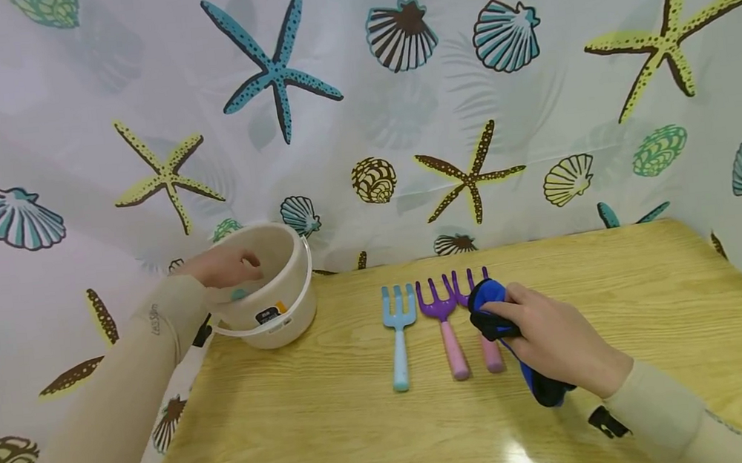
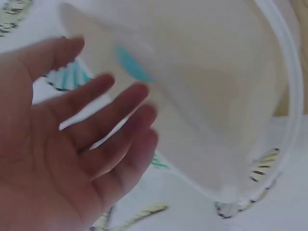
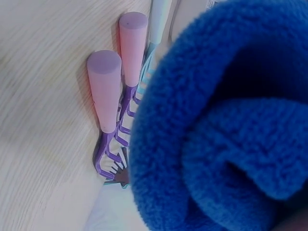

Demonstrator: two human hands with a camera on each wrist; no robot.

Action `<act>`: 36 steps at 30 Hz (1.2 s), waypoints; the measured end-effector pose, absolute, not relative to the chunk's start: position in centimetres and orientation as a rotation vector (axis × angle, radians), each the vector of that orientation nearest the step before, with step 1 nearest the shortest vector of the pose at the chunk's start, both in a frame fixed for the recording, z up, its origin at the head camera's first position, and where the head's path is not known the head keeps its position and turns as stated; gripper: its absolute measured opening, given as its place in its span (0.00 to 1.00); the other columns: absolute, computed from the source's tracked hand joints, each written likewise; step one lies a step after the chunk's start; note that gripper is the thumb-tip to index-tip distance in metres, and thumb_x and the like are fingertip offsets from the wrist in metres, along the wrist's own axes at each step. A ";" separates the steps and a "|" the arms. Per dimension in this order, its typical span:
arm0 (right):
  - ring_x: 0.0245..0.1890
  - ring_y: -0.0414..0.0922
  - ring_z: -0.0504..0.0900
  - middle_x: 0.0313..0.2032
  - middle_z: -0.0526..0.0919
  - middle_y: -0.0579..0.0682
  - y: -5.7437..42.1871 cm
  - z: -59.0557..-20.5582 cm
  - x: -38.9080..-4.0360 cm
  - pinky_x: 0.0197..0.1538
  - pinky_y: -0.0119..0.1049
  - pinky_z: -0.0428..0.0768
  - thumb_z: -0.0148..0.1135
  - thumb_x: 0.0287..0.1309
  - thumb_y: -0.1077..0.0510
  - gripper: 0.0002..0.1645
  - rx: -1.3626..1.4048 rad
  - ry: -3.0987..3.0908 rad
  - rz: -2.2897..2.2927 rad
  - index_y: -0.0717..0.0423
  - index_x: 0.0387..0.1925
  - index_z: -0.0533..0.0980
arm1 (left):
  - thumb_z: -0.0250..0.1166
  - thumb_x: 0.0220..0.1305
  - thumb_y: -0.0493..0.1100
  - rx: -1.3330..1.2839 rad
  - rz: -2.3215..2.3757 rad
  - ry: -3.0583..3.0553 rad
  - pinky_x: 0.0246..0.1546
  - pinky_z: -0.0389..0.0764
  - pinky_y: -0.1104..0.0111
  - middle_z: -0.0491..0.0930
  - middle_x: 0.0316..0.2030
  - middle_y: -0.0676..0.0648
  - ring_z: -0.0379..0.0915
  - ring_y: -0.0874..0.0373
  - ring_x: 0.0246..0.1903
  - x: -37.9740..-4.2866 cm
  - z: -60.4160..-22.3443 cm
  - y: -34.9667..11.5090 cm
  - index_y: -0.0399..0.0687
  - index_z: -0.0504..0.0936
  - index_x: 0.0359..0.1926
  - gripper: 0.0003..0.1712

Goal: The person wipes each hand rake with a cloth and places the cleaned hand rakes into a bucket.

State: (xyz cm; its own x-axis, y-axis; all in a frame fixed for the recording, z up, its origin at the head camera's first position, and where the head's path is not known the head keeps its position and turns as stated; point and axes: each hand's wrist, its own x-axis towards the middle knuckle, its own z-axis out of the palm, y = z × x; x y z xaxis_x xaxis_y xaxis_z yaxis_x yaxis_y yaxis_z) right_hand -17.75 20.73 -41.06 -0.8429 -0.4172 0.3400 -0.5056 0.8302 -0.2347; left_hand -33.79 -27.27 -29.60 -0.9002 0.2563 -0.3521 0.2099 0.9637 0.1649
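Observation:
My left hand (image 1: 230, 266) is over the mouth of a whitish bucket (image 1: 292, 317), fingers loosely bent and holding nothing; in the left wrist view the hand (image 2: 91, 130) has its palm showing beside the rim. A teal patch (image 2: 132, 65) shows at the bucket. My right hand (image 1: 555, 333) grips a bunched blue cloth (image 1: 488, 298) with black parts; its fluffy folds (image 3: 192, 96) fill much of the right wrist view. The cloth overlaps a purple-tined hand fork with a pink handle (image 1: 492, 355), partly hiding it.
Left of it lie another purple and pink hand fork (image 1: 448, 328) and a light blue one (image 1: 399, 333), tines toward the back, on the wooden table (image 1: 336, 428). A curtain (image 1: 324, 27) printed with starfish and shells hangs along the back and sides.

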 end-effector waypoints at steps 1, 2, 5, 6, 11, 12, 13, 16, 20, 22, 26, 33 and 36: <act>0.30 0.39 0.73 0.37 0.76 0.46 20.7 -41.0 -17.7 0.33 0.39 0.82 0.73 0.54 0.61 0.25 0.710 -2.739 0.463 0.50 0.55 0.82 | 0.53 0.73 0.55 0.353 0.185 2.787 0.52 0.78 0.48 0.77 0.59 0.36 0.74 0.41 0.57 -33.2 -29.1 -26.9 0.42 0.73 0.66 0.30; 0.30 0.39 0.73 0.37 0.76 0.46 20.7 -40.9 -17.7 0.33 0.39 0.82 0.72 0.54 0.61 0.25 0.714 -2.738 0.462 0.50 0.55 0.82 | 0.53 0.73 0.54 0.369 0.195 2.840 0.54 0.76 0.46 0.77 0.59 0.36 0.73 0.41 0.58 -32.5 -28.5 -26.4 0.42 0.73 0.66 0.29; 0.30 0.39 0.74 0.37 0.76 0.46 20.8 -40.8 -17.7 0.33 0.39 0.82 0.72 0.54 0.62 0.25 0.710 -2.740 0.459 0.51 0.56 0.82 | 0.52 0.73 0.52 0.442 0.237 3.006 0.55 0.76 0.46 0.79 0.57 0.39 0.75 0.43 0.56 -30.1 -27.4 -24.4 0.44 0.76 0.63 0.25; 0.31 0.40 0.74 0.37 0.76 0.46 20.9 -40.8 -17.7 0.34 0.39 0.82 0.72 0.54 0.62 0.26 0.706 -2.740 0.455 0.51 0.56 0.82 | 0.53 0.73 0.52 0.480 0.240 3.058 0.55 0.76 0.48 0.80 0.55 0.41 0.76 0.45 0.55 -29.2 -27.2 -23.5 0.46 0.77 0.62 0.24; 0.31 0.41 0.74 0.38 0.76 0.47 21.0 -40.6 -17.6 0.35 0.40 0.81 0.72 0.53 0.63 0.27 0.697 -2.737 0.455 0.52 0.57 0.81 | 0.56 0.70 0.51 0.654 0.334 3.195 0.50 0.79 0.53 0.84 0.47 0.46 0.80 0.51 0.45 -24.5 -28.1 -19.2 0.48 0.82 0.53 0.18; 0.32 0.41 0.75 0.38 0.77 0.47 20.9 -40.5 -17.6 0.35 0.41 0.81 0.72 0.53 0.63 0.26 0.701 -2.736 0.460 0.52 0.57 0.81 | 0.56 0.69 0.51 0.683 0.341 3.202 0.47 0.80 0.55 0.85 0.45 0.46 0.81 0.52 0.41 -23.6 -28.5 -18.5 0.47 0.82 0.51 0.17; 0.32 0.41 0.75 0.38 0.77 0.47 20.8 -40.5 -17.6 0.35 0.41 0.81 0.72 0.53 0.63 0.26 0.704 -2.736 0.466 0.53 0.57 0.81 | 0.57 0.69 0.50 0.693 0.368 3.193 0.44 0.81 0.56 0.85 0.44 0.46 0.81 0.53 0.39 -22.8 -29.0 -17.9 0.46 0.82 0.51 0.17; 0.31 0.41 0.74 0.38 0.77 0.47 20.6 -40.5 -17.6 0.35 0.39 0.80 0.71 0.54 0.63 0.26 0.702 -2.738 0.480 0.53 0.57 0.81 | 0.60 0.67 0.49 0.694 0.401 3.194 0.36 0.80 0.61 0.85 0.41 0.47 0.79 0.57 0.32 -21.1 -30.8 -16.3 0.47 0.83 0.50 0.16; 0.30 0.40 0.72 0.37 0.75 0.46 20.5 -40.6 -17.3 0.32 0.36 0.76 0.72 0.53 0.63 0.26 0.690 -2.731 0.482 0.50 0.56 0.82 | 0.61 0.67 0.51 0.654 0.398 3.166 0.27 0.77 0.67 0.84 0.37 0.49 0.76 0.61 0.27 -20.4 -34.0 -14.1 0.47 0.82 0.50 0.17; 0.29 0.39 0.71 0.37 0.75 0.46 20.6 -40.7 -17.2 0.31 0.35 0.74 0.72 0.53 0.63 0.26 0.695 -2.721 0.481 0.49 0.56 0.82 | 0.62 0.68 0.52 0.658 0.366 3.137 0.25 0.75 0.68 0.84 0.36 0.50 0.75 0.62 0.27 -20.4 -35.7 -13.0 0.47 0.82 0.50 0.18; 0.28 0.38 0.69 0.37 0.74 0.45 20.7 -41.1 -17.0 0.29 0.32 0.70 0.72 0.53 0.63 0.25 0.698 -2.693 0.494 0.49 0.55 0.83 | 0.61 0.68 0.54 0.678 0.316 3.066 0.25 0.76 0.67 0.86 0.37 0.50 0.79 0.61 0.30 -20.8 -38.9 -10.8 0.47 0.82 0.52 0.20; 0.27 0.38 0.68 0.36 0.74 0.44 20.8 -41.5 -17.0 0.28 0.31 0.68 0.73 0.53 0.63 0.25 0.699 -2.677 0.493 0.47 0.54 0.83 | 0.61 0.67 0.59 0.585 0.220 2.989 0.21 0.75 0.67 0.81 0.25 0.51 0.74 0.60 0.23 -23.0 -43.6 -8.4 0.45 0.83 0.36 0.21; 0.27 0.38 0.68 0.36 0.73 0.44 20.9 -41.6 -16.9 0.29 0.31 0.69 0.72 0.54 0.63 0.24 0.698 -2.692 0.496 0.47 0.54 0.83 | 0.61 0.67 0.60 0.514 0.207 2.925 0.19 0.71 0.67 0.71 0.15 0.54 0.67 0.60 0.17 -23.7 -45.0 -7.7 0.50 0.76 0.19 0.25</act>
